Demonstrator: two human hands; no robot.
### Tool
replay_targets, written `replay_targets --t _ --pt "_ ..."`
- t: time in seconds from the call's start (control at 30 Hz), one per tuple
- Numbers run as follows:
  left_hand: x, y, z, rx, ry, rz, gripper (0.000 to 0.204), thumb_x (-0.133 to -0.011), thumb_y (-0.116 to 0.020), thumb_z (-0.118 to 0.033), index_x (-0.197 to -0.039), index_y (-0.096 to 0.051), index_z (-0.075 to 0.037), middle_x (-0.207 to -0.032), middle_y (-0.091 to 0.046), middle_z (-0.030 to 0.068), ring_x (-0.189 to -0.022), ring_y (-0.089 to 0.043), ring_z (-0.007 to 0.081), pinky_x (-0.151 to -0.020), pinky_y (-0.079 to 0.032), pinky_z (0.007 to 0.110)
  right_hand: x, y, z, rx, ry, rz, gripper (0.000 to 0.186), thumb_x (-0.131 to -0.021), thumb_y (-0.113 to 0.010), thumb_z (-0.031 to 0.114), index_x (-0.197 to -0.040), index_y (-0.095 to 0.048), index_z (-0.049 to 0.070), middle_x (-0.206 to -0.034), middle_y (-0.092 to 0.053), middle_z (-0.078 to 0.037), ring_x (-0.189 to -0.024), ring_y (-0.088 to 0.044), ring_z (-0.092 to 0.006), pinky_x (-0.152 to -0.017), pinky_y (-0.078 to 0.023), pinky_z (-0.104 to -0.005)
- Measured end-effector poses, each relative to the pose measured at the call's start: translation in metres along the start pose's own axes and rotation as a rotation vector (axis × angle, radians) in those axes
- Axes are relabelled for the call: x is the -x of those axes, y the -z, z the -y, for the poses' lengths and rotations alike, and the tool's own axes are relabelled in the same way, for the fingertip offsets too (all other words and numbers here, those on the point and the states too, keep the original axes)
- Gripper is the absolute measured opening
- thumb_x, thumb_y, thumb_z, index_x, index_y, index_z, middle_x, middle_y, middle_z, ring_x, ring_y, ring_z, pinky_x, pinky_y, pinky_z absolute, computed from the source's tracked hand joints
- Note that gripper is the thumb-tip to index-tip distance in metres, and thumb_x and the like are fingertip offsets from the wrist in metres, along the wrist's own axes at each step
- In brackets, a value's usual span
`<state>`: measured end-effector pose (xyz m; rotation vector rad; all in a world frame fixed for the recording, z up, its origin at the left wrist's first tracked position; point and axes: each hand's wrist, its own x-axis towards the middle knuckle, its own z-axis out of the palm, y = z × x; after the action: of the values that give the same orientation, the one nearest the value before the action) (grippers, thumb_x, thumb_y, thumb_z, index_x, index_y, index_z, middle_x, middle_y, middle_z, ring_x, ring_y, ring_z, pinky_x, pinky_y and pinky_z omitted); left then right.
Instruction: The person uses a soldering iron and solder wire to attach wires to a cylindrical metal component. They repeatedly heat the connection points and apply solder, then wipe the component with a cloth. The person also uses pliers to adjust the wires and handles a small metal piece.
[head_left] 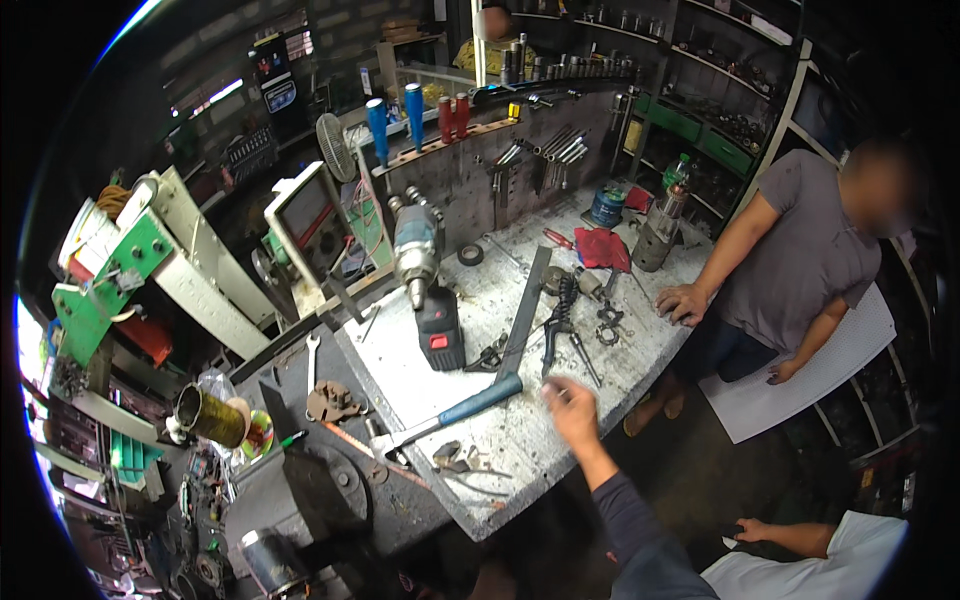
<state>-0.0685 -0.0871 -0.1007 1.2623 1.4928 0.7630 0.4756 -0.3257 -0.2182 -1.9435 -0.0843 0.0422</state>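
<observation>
Over the near right part of the pale, stained workbench top (412, 378) is my right hand (573, 408), its fingers curled in toward the thumb. The fingertips are slightly blurred, and I cannot make out what, if anything, is between them. A hammer (475, 402) with a blue handle lies just left of the hand, its head toward the lower left. Beyond the fingers are black-handled pliers (549, 345) and a thin pointed tool (584, 358). A long flat metal bar (524, 315) lies past the hammer's handle. My left hand is out of view.
A cordless impact wrench (418, 250) stands on its battery at the bench's left. Worn pliers (468, 460) lie near the front corner. Farther back are a red cloth (602, 249) and a metal cylinder (656, 240). A co-worker (815, 235) leans a hand on the right edge; another person's hand (765, 533) shows lower right.
</observation>
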Motion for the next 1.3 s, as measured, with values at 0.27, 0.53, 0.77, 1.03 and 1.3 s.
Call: replay_targets --t 0.27,0.53,0.77,1.03,1.3 --pt "-0.005 0.014 -0.008 -0.026 0.125 -0.019 0.018 -0.1 -0.072 -0.011 -0.113 -0.07 0.001 -0.1 -0.068 0.0074 -0.091 -0.065 0.0177 -0.078 -0.056 0.031 -0.268 0.066 -0.029 0.498 0.311 -0.5 0.014 -0.089 -0.076 0.015 -0.098 -0.078 0.004 -0.097 -0.073 -0.02 -0.092 -0.072 -0.0394 -0.083 -0.055 -0.0477" --pt "-0.025 0.051 -0.002 -0.281 0.195 0.009 0.022 -0.1 -0.071 -0.011 -0.119 -0.072 -0.001 -0.108 -0.072 0.0096 -0.096 -0.068 0.0198 -0.083 -0.057 0.032 -0.372 0.062 -0.049 0.929 0.062 -0.255 0.035 -0.091 -0.078 0.024 -0.125 -0.078 0.015 -0.134 -0.068 -0.016 -0.128 -0.061 -0.0358 -0.11 -0.046 -0.0528" --pt "-0.035 0.09 0.017 -0.376 0.214 0.059 0.026 -0.1 -0.07 -0.011 -0.125 -0.074 -0.004 -0.115 -0.075 0.0116 -0.1 -0.071 0.0217 -0.087 -0.059 0.032 -0.384 0.071 -0.036 0.517 -0.025 -0.44 0.019 -0.09 -0.077 0.022 -0.103 -0.084 0.011 -0.107 -0.08 -0.013 -0.105 -0.074 -0.0312 -0.097 -0.05 -0.0435" --pt "-0.034 0.065 0.013 -0.286 0.156 0.101 0.015 -0.098 -0.071 -0.009 -0.112 -0.072 -0.001 -0.101 -0.07 0.0078 -0.093 -0.066 0.0184 -0.08 -0.056 0.031 -0.319 0.145 0.015 -1.093 0.056 -0.079 0.035 -0.102 -0.06 0.013 -0.133 -0.065 -0.003 -0.132 -0.071 -0.014 -0.119 -0.068 -0.0274 -0.108 -0.052 -0.0431" --pt "-0.027 0.003 -0.027 -0.393 -0.165 0.231 0.019 -0.094 -0.074 -0.015 -0.087 -0.068 0.002 -0.079 -0.066 0.0053 -0.072 -0.06 0.0147 -0.068 -0.05 0.033 -0.103 0.127 0.062 -1.25 -0.001 0.234 0.043 -0.104 -0.055 0.026 -0.138 -0.063 0.0 -0.136 -0.069 -0.016 -0.127 -0.066 -0.0336 -0.114 -0.048 -0.0509"
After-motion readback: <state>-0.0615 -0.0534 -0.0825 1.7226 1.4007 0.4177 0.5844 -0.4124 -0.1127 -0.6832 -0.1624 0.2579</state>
